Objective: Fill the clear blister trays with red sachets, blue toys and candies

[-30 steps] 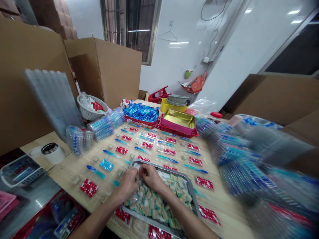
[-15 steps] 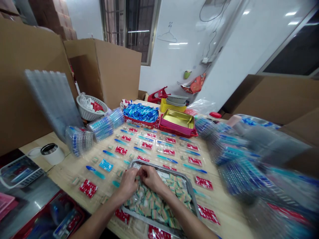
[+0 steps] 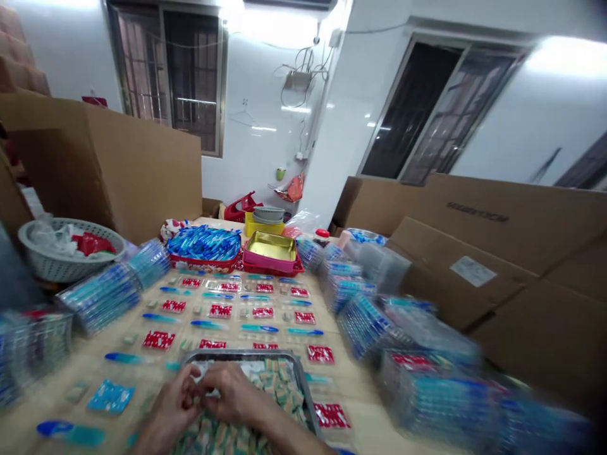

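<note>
My left hand [image 3: 175, 404] and my right hand [image 3: 230, 393] hover close together over the near left part of a metal tray [image 3: 303, 379]. The fingers of both are curled into a pinch, and whatever they hold is hidden or too small to name. Heaped in the tray are many small striped green and beige blocks [image 3: 279, 385], partly covered by my hands and right forearm. Around the tray lie rows of clear plastic packs, with blue pens [image 3: 258, 328] and red patterned packets [image 3: 320, 354]. One packet at the left is blue [image 3: 111, 396].
Stacks of filled clear packs stand at the right [image 3: 363, 322] and left [image 3: 102, 294]. Farther back are a red tub of blue pens [image 3: 203, 245], a gold-lined pink box [image 3: 270, 248] and a grey basket [image 3: 66, 268]. Cardboard boxes [image 3: 512, 265] flank the table [image 3: 365, 404].
The camera view has swung right and up, so things appear farther left and the hands lower. Both hands remain pinched together over the tray.
</note>
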A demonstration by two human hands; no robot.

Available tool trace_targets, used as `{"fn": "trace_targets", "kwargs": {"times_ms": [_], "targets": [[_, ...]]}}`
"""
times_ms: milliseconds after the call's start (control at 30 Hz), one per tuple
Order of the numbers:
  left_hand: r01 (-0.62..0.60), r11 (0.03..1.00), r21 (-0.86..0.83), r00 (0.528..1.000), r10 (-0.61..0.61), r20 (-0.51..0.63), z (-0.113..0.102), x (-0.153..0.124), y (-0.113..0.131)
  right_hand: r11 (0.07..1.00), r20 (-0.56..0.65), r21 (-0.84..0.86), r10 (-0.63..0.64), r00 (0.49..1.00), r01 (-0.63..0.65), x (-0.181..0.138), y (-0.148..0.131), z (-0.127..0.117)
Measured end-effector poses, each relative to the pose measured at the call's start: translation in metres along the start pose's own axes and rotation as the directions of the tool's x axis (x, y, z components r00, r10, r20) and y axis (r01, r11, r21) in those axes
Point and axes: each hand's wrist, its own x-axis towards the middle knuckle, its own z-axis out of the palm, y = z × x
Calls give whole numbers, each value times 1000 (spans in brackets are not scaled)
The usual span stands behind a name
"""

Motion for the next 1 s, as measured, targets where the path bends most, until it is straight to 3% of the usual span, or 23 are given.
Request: {"fn": "trace_targets", "kwargs": {"times_ms": [100,233,400,533,700,900,1000], "targets": [[24,997,-69,999,-26,-20,3,-3,-1,965,-36,223,150,988,-138,-2,10,-12],[25,998,-65,999,-28,-46,-2,-4,-3,804,-106,505,417,903,-312,-3,51,-60],[49,998,-34,997,-50,-50,-12,-4,-1,770,-271,543,539,798,-336,-22,128,-146],[93,996,-14,994,-94,-53,-13,-7,8,740,-304,554,605,736,-380,-48,166,-187],[167,986,-19,984,-167,-62,-14,-13,15,699,-256,579,645,720,-420,-70,170,-190],[168,985,29,985,-167,-52,-17,-19,22,666,-191,619,642,742,-417,-90,148,-170],[152,988,28,987,-150,-49,-14,-22,26,656,-156,633,628,763,-410,-85,136,-155]]}}
